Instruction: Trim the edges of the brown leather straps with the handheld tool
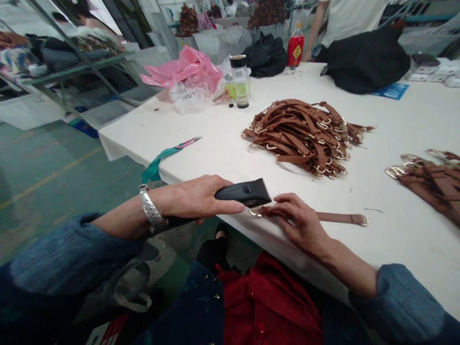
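Observation:
My left hand, with a silver bracelet at the wrist, is wrapped round a black hand-held tool with a switch and a wide, flat front end. That end points at the buckle end of a brown strap by the table's near edge. My right hand grips the strap, fingers bent over it. A gold-coloured metal clasp sticks out left of the fingers, just below the tool's front. The strap's other end, with a metal ring, lies on the table to the right.
On the white table lie a heap of brown straps, a second heap at right, and pink-handled snips with green cloth. Behind stand a clear bottle, pink plastic bag, red bottle and black bag. A person stands beyond.

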Demonstrator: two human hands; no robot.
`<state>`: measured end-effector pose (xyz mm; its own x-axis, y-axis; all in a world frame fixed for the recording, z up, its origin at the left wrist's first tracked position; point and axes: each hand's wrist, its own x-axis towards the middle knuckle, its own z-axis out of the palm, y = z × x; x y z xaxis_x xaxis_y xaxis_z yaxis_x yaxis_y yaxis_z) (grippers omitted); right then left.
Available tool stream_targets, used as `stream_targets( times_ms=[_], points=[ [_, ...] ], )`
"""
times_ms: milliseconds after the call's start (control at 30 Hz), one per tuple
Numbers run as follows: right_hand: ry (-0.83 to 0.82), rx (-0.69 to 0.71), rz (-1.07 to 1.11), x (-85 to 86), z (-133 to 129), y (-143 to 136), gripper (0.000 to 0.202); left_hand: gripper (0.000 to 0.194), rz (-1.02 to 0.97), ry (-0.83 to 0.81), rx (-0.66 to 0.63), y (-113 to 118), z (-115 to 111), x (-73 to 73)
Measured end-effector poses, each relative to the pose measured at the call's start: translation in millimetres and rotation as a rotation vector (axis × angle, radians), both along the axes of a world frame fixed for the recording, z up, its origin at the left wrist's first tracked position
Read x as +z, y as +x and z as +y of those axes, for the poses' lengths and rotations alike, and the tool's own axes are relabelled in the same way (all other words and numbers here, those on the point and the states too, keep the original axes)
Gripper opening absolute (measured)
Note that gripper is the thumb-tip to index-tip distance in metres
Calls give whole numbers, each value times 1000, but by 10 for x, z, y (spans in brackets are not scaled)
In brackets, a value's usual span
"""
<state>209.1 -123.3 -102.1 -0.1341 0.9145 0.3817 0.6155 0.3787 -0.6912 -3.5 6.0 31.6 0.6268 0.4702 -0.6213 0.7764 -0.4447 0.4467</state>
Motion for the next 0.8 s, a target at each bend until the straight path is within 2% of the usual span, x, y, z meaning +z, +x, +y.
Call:
stream_targets(
  times_ms=[67, 167, 267, 400, 467, 667, 800],
  points=[
    [-6, -107, 11, -19, -58, 48, 23, 57, 19, -17, -45, 43, 25, -68],
    [-79, -181, -118, -4, -103, 104, 17, 59, 92, -55, -69, 73, 52, -138],
    [-111, -178, -185, 22, -117, 138, 14, 62, 163, -56, -49, 57, 58, -143],
    [-127, -127, -155, 13, -100, 157, 24, 61, 195, -64, -37, 39, 48, -102],
    [-142, -117, -122, -7, -80, 157, 22, 61, 202, -77, -30, 58, 47, -100],
    [-163, -163, -49, -33, -36, 136, 12, 55, 124, -82, -97, 290, -4, -143],
    [-147, -180, 3, -2, -45, 144, 10, 48, 90, -33, -179, 450, -60, -104]
  ],
)
